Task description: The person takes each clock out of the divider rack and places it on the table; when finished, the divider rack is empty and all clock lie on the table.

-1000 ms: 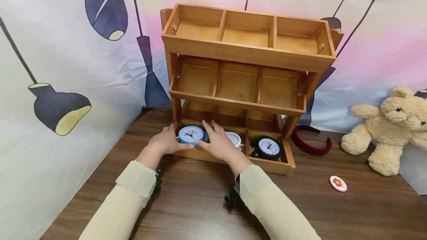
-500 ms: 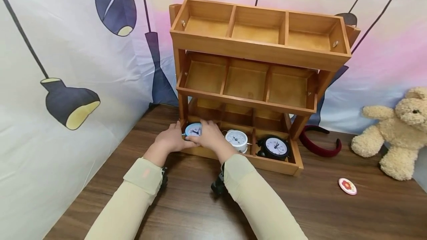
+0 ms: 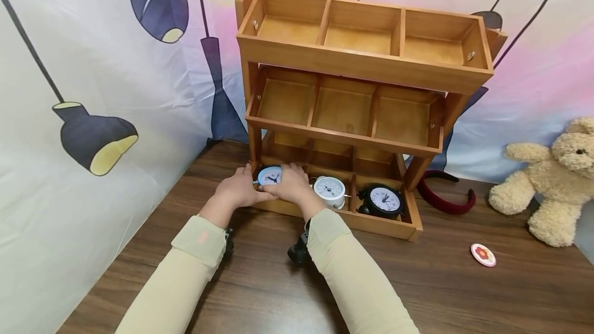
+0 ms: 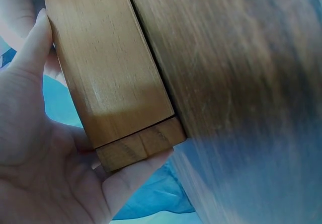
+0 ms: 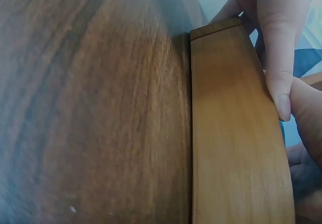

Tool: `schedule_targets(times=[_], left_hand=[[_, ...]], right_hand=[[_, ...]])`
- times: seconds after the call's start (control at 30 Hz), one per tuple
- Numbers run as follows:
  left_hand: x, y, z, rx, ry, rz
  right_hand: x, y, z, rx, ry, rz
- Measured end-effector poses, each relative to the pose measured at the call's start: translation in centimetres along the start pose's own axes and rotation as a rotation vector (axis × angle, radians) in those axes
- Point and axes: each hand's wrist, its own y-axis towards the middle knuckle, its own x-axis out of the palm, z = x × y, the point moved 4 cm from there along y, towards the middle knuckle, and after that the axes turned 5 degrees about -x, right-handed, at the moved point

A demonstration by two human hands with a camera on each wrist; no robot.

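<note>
From here, the blue clock [image 3: 269, 174] sits bottom left in the rack [image 3: 362, 62], left hand [image 3: 237, 189] spread beside it, right hand [image 3: 293, 185] curled onto its right side, and looks light, stiff, slick, best gripped by its sides.

Printed cloth [image 3: 162, 79] behind a wood-grain table [image 3: 260, 293] suggests a makeshift studio.
</note>
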Motion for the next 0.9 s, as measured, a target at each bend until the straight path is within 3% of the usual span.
schedule_targets(times=[0.57, 0.9], left_hand=[[-0.25, 0.09, 0.24, 0.01, 0.037, -0.001], [-0.3, -0.19, 0.32, 0.009, 0.031, -0.021]], right_hand=[[-0.25, -0.22, 0.27, 0.011, 0.112, 0.096], [-0.83, -0.61, 0.48, 0.041, 0.316, 0.125]])
